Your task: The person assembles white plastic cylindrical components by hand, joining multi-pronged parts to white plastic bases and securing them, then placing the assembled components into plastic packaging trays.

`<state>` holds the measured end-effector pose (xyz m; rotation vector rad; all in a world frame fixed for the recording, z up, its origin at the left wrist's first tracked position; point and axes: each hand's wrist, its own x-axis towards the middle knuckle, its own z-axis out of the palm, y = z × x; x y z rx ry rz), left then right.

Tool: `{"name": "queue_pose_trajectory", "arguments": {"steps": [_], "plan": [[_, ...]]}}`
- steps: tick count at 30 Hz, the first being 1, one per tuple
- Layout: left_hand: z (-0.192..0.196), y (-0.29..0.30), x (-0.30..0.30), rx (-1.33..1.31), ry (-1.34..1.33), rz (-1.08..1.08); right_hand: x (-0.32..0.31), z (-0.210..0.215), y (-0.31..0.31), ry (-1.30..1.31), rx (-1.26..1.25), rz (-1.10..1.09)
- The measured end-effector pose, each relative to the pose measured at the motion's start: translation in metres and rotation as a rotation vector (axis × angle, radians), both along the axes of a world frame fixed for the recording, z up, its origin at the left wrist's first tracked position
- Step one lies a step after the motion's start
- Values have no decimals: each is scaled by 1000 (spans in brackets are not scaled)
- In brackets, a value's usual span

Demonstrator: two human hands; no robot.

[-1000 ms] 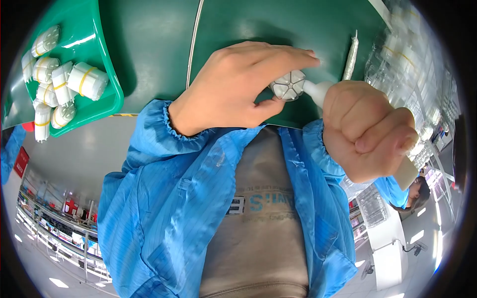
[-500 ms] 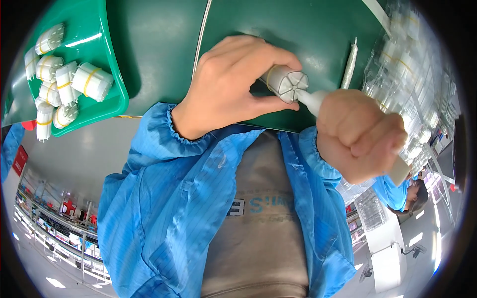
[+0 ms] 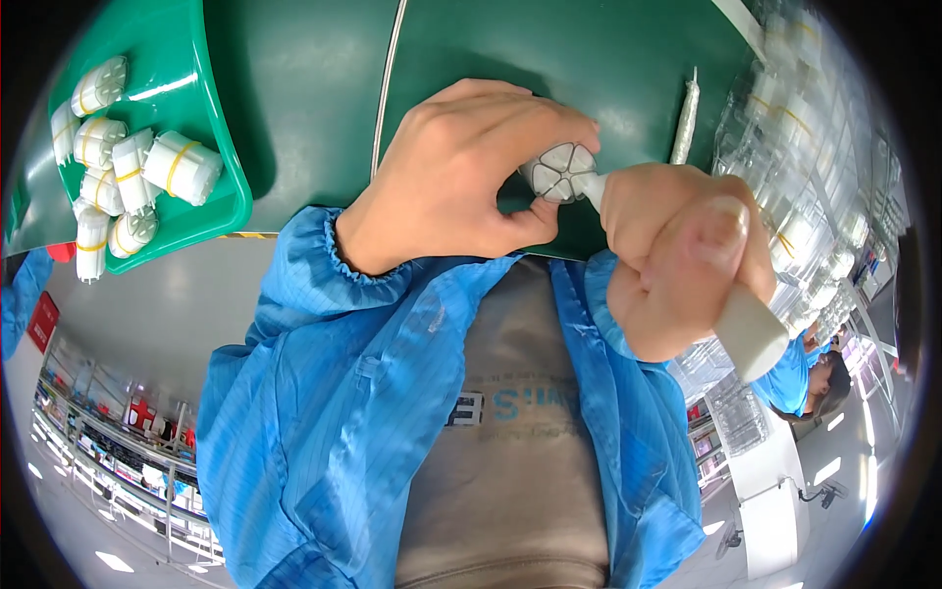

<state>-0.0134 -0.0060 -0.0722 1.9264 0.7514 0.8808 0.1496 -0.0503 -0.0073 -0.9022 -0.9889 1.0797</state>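
Note:
My left hand (image 3: pixel 461 177) grips a cylindrical bundle (image 3: pixel 559 160) of pale, wedge-shaped segments from its left side, so that its end face shows. In my closed right hand (image 3: pixel 687 250) is a white nozzle bottle (image 3: pixel 751 334); its base sticks out below the fist. The bottle's narrow tip touches or nearly touches the right edge of the bundle's end face. Much of the bottle is hidden by my fingers, and most of the bundle's side is behind my left hand.
At left, a green tray (image 3: pixel 228 147) holds several white bundles (image 3: pixel 183 168) with yellow bands. A thin whitish tube (image 3: pixel 686 123) lies on the green table (image 3: pixel 314 88). Clear plastic packs with white pieces (image 3: pixel 795 128) crowd the right side. Another person (image 3: pixel 800 378) is at lower right.
My right hand has shifted left and turned, showing more of the bottle's base. The bundle has moved slightly left and tipped, with its end face turned more toward view.

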Motion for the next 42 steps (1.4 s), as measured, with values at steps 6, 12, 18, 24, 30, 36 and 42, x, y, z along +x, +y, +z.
{"name": "queue_pose_trajectory", "arguments": {"steps": [6, 12, 18, 24, 30, 36, 42], "plan": [[2, 2, 3, 116, -5, 230, 5, 2, 8, -35, 32, 128], [-2, 0, 0, -19, -88, 53, 18, 6, 17, 15, 57, 325], [1, -2, 0, 0, -41, 71, 4, 0, 14, -527, -197, 12], [-3, 1, 2, 20, -57, 70, 14, 13, 16, 123, 13, 287], [-4, 0, -2, 15, -60, 61, 7, 3, 20, 32, -117, 329], [6, 5, 0, -1, -47, 21, -5, -7, 12, 33, -115, 119], [10, -2, 2, -193, -124, 92, 22, -2, 7, 404, -90, -92]]}}
